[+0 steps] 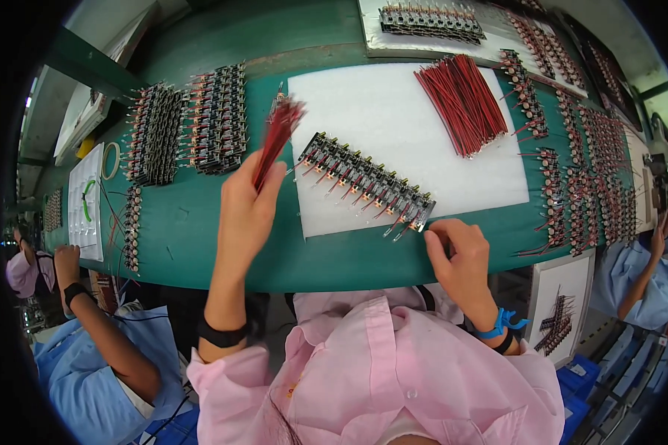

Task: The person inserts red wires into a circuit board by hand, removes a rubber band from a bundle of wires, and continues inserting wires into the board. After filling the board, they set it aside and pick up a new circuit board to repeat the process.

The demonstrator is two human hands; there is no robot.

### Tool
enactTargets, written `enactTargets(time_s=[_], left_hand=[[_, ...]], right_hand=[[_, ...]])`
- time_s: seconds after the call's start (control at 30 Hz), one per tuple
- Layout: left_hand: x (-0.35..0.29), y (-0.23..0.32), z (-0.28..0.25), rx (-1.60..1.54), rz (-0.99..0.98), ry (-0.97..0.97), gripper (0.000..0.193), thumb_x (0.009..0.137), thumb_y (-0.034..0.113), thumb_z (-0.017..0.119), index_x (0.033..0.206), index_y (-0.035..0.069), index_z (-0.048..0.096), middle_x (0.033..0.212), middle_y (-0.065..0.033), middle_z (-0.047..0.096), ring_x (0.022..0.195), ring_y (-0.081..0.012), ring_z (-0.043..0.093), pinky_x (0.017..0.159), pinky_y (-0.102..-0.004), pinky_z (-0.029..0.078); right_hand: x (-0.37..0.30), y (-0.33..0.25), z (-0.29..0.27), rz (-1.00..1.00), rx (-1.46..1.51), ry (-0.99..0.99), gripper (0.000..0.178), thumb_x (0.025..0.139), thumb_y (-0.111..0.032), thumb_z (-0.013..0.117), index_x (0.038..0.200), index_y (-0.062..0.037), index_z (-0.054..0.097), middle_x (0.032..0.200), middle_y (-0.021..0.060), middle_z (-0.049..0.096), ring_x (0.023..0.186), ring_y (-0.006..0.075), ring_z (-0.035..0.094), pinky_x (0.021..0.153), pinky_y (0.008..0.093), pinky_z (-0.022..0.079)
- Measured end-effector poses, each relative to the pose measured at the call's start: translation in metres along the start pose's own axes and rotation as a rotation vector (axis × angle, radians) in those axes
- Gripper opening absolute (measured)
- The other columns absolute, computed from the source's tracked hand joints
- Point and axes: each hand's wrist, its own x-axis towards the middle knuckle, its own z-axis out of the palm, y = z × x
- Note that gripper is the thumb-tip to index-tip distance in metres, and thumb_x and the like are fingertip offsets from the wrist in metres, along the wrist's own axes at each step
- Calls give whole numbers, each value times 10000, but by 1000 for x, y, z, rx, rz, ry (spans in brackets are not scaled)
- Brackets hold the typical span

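A bundle of thin red and black wires (277,141) stands upright in my left hand (246,204), whose fingers are wrapped round its lower end. The tips of the wires are smeared by motion. On a white foam sheet (349,96) lies a long strip of small circuit boards (364,178), slanting down to the right, with short red and black leads along its near side. My right hand (460,256) is beside the strip's right end, thumb and forefinger curled close together at its corner. What they pinch, if anything, is too small to make out.
A pile of red wires (464,104) lies at the sheet's upper right. Stacked board strips (215,119) stand on the green table (274,267) at left; more strips (553,193) crowd the right. A metal tray (375,44) is behind. Co-workers' arms (111,319) show at both sides.
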Motion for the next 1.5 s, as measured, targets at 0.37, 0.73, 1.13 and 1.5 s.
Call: enactTargets(time_s=[0.37,0.73,1.13,1.5], left_hand=[[12,-1,5,246,28,-103,279,782,148,496,1003,-22,514,580,-123,482,491,-139,393,503,-284,364],[32,21,1,323,-141,-385,311,784,195,505,1005,-22,526,552,50,374,513,-44,323,442,-226,265],[59,15,7,425,-56,-374,284,780,181,505,964,-31,545,580,29,425,539,-58,377,480,-232,309],[22,13,-12,-167,-174,-283,243,808,247,492,830,6,513,538,31,390,495,-70,373,460,-248,320]], right_hand=[[2,5,8,-19,16,-12,76,660,-83,603,649,-57,532,501,26,462,444,177,380,483,303,301],[3,9,5,-60,75,-62,118,666,-87,606,633,-59,497,512,33,464,454,198,412,490,311,295],[9,3,14,-117,103,4,124,654,-78,624,619,-69,505,507,21,458,451,188,392,479,308,301],[9,-6,7,-119,98,30,83,674,-57,598,674,-43,516,551,55,485,487,212,437,518,317,326]])
